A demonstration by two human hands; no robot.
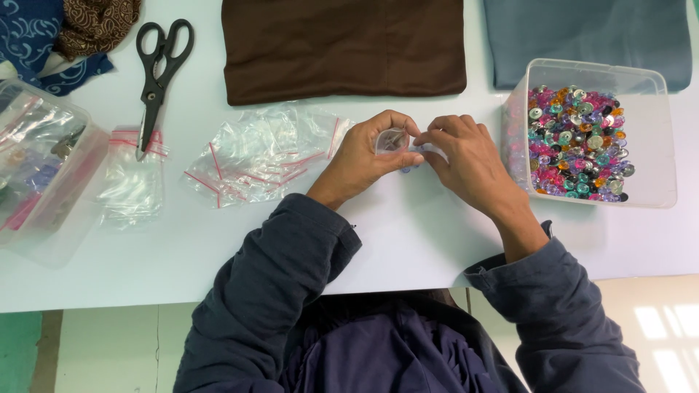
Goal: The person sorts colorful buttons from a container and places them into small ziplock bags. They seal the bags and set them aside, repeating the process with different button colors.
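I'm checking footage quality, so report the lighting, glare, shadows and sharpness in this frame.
Head view: even, soft daylight on the white table; faint shadows under the left hand and right hand; shiny highlights on the clear zip bags and the bin of colourful buttons; a sunlit patch of floor at lower right; the scissors are sharp, no visible blur.
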